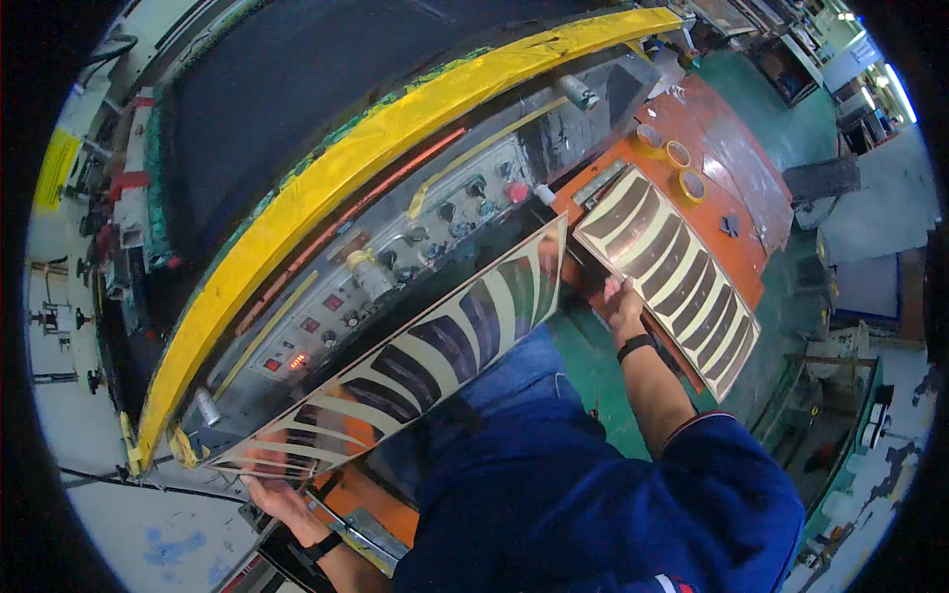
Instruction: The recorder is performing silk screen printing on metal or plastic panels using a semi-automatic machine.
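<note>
Orange table (741, 178) at 2 o'clock backs the shorter panel (674, 275), angled 11-to-5, right hand (625, 310) at its edge, grip unclear; left hand (282, 500) pinches the longer panel (407, 374), axis 8-to-2, by its 8-o'clock end

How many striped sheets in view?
2: one striped sheet at the left hand, alongside the control panel; a second sheet at the right hand. Any stacked underneath would be hidden.
</note>
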Demonstrator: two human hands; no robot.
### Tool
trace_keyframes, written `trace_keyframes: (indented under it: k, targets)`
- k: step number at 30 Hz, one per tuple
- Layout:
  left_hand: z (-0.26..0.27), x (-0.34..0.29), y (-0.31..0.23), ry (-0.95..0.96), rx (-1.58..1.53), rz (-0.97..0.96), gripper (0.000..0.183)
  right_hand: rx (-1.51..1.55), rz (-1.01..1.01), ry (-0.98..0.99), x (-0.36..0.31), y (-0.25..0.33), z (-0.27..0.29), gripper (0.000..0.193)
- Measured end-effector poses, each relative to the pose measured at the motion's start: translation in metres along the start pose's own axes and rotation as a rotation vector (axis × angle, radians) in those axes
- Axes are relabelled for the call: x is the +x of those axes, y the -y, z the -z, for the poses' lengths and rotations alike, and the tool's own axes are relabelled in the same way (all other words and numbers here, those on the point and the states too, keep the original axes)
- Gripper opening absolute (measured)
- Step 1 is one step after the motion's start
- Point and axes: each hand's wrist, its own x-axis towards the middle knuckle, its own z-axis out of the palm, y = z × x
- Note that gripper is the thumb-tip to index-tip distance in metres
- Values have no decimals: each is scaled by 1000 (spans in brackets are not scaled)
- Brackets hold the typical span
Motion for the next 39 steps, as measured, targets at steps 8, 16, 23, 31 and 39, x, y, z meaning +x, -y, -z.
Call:
trace_keyframes:
  k: [8,16,23,31,39]
  targets:
    - [32,-4,20,41,-85,102,57,-1093,541,929,-136,-6,-107,34]
    - [6,-11,14,0,-139,57,48,-1156,530,798,-155,-1,-105,30]
    - [31,-19,31,-135,-153,109,45,-1133,513,711,-152,-11,-102,24]
    - [30,-18,40,-64,-193,115,44,-1156,695,716,-153,-5,-105,22]
    - [20,-11,41,-224,-121,200,42,-1228,687,673,-167,-5,-119,23]
